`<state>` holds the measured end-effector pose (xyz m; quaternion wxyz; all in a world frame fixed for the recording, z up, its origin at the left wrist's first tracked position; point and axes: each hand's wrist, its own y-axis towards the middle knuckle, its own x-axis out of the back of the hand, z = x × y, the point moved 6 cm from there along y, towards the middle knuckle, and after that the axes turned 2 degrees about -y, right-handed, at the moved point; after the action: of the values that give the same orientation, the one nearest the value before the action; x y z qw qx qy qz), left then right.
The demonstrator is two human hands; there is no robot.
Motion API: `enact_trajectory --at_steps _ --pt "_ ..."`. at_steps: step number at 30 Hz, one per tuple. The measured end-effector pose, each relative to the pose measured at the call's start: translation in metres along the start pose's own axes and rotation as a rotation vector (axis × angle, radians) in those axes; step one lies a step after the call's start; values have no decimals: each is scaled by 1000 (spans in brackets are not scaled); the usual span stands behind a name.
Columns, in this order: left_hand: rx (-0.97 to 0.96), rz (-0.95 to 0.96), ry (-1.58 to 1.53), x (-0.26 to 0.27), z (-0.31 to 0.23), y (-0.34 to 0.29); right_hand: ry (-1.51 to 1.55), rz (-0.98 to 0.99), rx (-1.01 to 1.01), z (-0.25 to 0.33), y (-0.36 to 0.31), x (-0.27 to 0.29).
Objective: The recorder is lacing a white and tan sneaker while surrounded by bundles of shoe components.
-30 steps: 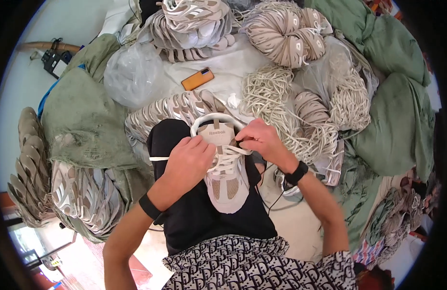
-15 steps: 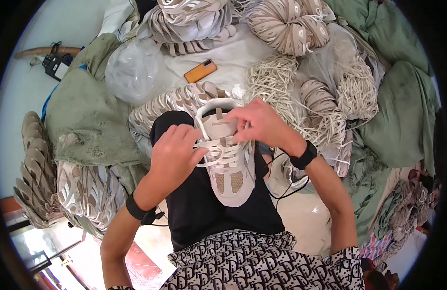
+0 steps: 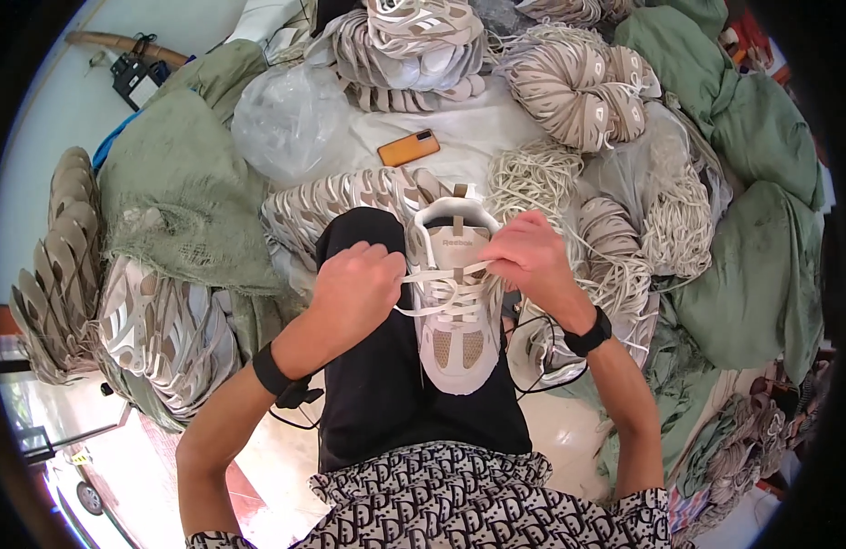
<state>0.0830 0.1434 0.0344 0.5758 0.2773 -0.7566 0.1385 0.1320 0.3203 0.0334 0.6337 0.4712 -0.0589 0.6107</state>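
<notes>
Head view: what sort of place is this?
Probably a shoe workshop floor: stacked uppers, loose laces and green sacks surround the person, whose left hand and right hand lace a shoe.

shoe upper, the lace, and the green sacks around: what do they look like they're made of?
Shoe: beige mesh panel on the toe with smooth, matte off-white overlays, probably synthetic leather. Lace, pulled by left hand and right hand: flat woven textile, cream, matte. Green sacks: coarse open-weave cloth, probably woven plastic or net, dull and crumpled.
</notes>
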Motion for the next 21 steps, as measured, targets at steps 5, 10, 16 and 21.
enact_trajectory --at_steps 5,10,16,21 --pt "-113 -184 -118 19 -14 13 -198 33 -62 -12 -8 10" --pt "422 304 -927 -3 11 20 -273 -79 -16 14 3 7" --pt "464 321 -1223 1 20 8 -71 -21 45 15 9 -43" --pt "566 285 -1441 -5 24 1 53 78 -151 14 20 -36"
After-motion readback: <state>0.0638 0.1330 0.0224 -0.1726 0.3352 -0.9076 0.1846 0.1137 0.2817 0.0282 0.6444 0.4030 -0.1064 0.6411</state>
